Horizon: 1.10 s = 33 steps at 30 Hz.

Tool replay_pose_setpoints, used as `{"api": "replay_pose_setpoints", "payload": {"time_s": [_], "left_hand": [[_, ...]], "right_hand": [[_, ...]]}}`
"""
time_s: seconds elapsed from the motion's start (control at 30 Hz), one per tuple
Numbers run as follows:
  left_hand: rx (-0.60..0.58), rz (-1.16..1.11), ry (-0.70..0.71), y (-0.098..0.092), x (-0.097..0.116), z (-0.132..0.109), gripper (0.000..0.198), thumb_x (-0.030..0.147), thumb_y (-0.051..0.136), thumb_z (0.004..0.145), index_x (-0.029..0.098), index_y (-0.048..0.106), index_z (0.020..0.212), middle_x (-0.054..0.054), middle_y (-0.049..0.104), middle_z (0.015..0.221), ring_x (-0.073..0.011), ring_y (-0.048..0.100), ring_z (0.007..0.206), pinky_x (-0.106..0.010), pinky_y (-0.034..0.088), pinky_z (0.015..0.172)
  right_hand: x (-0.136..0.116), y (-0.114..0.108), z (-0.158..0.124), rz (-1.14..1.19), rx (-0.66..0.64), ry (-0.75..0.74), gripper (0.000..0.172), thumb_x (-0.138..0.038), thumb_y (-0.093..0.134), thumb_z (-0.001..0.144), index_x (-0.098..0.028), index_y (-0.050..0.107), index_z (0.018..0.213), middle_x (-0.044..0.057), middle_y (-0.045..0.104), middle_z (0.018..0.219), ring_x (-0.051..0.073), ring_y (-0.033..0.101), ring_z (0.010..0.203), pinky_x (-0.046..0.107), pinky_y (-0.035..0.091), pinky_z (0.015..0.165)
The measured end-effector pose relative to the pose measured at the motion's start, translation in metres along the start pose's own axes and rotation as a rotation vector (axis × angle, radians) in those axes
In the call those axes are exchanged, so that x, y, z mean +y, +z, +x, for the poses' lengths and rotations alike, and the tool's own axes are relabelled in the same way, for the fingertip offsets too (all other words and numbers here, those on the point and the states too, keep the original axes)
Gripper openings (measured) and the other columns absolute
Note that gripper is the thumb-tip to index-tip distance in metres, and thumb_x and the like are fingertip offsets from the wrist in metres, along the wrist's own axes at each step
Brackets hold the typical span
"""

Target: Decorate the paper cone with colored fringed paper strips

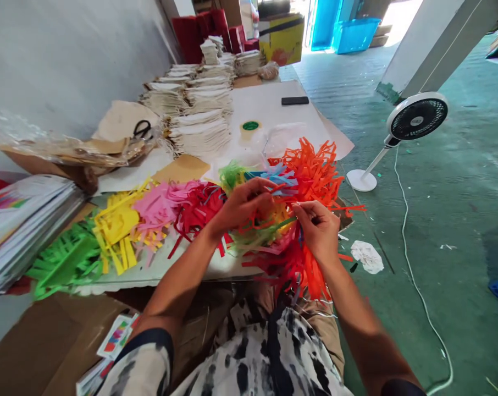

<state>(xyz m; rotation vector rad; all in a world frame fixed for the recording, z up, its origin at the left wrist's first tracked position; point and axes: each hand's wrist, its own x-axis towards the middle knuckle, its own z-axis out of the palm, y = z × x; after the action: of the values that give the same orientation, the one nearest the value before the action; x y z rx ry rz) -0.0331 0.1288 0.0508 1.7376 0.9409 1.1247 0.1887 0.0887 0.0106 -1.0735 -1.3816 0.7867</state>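
Observation:
My left hand [249, 204] is closed on thin orange paper strips, over a heap of fringed paper tassels. Close beside it, my right hand [320, 228] pinches the end of a strip between thumb and fingertips; a green strip [285, 223] runs up to that pinch. Orange fringe [315, 170] spreads behind both hands, and more orange and red strips [280, 264] hang below toward my lap. Leftward along the table edge lie red [202, 212], pink [164, 206], yellow [119, 220] and green tassels [70, 258]. The exact strips inside my left fingers are partly hidden.
Stacks of off-white bundles [202, 129] fill the table's back left. A tape roll [250, 127], a dark flat object [295, 101] and scissors [142, 130] lie farther off. A white fan [417, 121] stands on the green floor at right, its cable [404, 231] trailing forward.

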Motion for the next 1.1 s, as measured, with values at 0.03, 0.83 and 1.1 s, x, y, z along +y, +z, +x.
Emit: {"api": "replay_pose_setpoints", "payload": {"time_s": [0.03,0.83,1.1], "left_hand": [[-0.008,-0.044,0.000,0.010,-0.007,-0.003,0.031,0.042,0.077,0.093,0.020,0.076,0.116,-0.003,0.074,0.089,-0.0122,0.065,0.076,-0.025,0.050,0.068],[0.169,-0.178,-0.067,0.041,-0.019,-0.011,0.033,0.049,0.089,0.079,0.021,0.084,0.095,-0.004,0.079,0.082,-0.0161,0.070,0.071,-0.027,0.055,0.066],[0.182,-0.238,-0.059,0.039,-0.019,-0.010,0.026,0.041,0.091,0.078,0.023,0.086,0.095,-0.006,0.083,0.095,-0.0189,0.077,0.083,-0.031,0.061,0.080]], "right_hand": [[-0.001,0.003,0.002,0.009,-0.010,0.011,0.025,-0.046,0.072,0.096,-0.022,0.078,0.089,-0.001,0.071,0.073,0.012,0.045,0.056,0.028,0.034,0.055],[0.000,0.012,0.011,0.004,-0.117,0.071,0.030,-0.047,0.068,0.096,-0.021,0.079,0.105,0.003,0.075,0.082,0.015,0.059,0.064,0.028,0.044,0.061],[0.001,0.013,0.007,-0.021,-0.104,0.056,0.030,-0.049,0.071,0.095,-0.021,0.078,0.103,0.001,0.074,0.079,0.013,0.051,0.058,0.027,0.039,0.055]]}}
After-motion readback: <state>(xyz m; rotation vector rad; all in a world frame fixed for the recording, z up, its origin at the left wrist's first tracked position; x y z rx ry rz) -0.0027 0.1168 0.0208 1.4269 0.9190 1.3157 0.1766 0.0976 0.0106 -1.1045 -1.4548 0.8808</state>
